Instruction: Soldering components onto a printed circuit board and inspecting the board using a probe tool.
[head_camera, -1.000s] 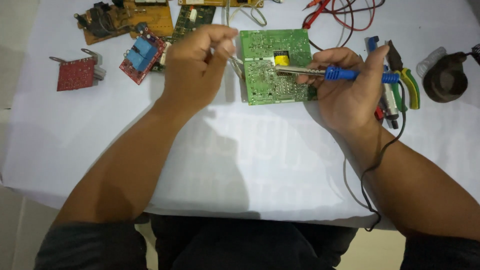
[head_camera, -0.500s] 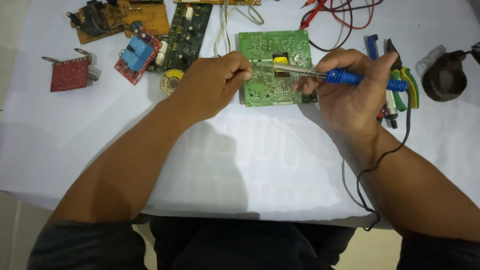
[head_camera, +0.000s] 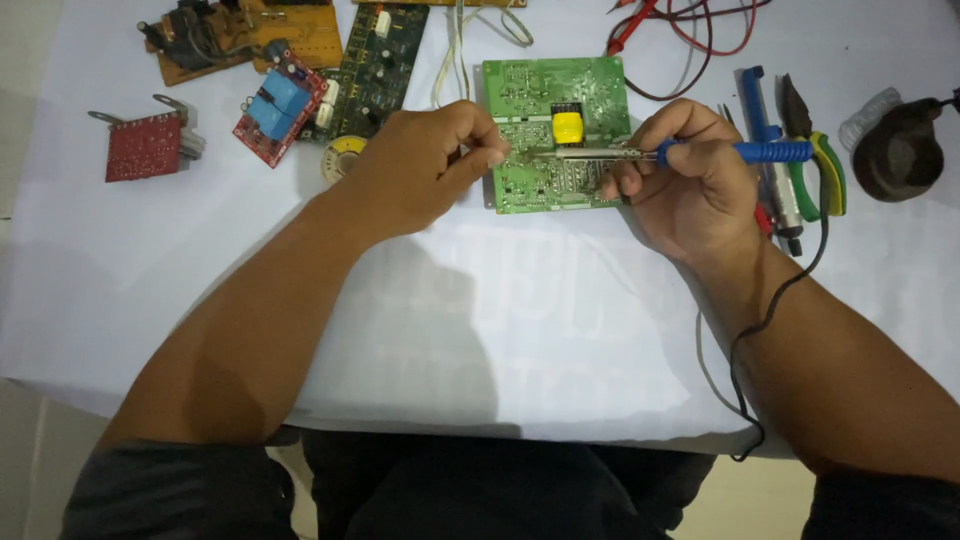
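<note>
A green circuit board (head_camera: 555, 185) with a yellow part on it lies flat on the white table (head_camera: 480, 330). My right hand (head_camera: 680, 185) grips a blue-handled soldering iron (head_camera: 700, 153) like a pen, its metal tip pointing left onto the board. My left hand (head_camera: 420, 170) rests at the board's left edge, its fingers pinched together close to the iron's tip. What the fingers pinch is too thin to make out. The iron's black cord (head_camera: 770, 310) runs down past my right wrist.
Left of the green board lie a red board (head_camera: 145, 148), a red board with blue parts (head_camera: 280, 105), a dark green board (head_camera: 375, 70), a brown board (head_camera: 220, 35) and a solder reel (head_camera: 343, 158). Pliers (head_camera: 825, 160), a blue solder pump (head_camera: 770, 170), a dark stand (head_camera: 900, 150) and red leads (head_camera: 690, 25) lie to the right.
My left hand slid down from beside the board's top left to its left edge. The iron tip moved left toward my pinched fingers, uncovering the boards and solder reel at the left.
</note>
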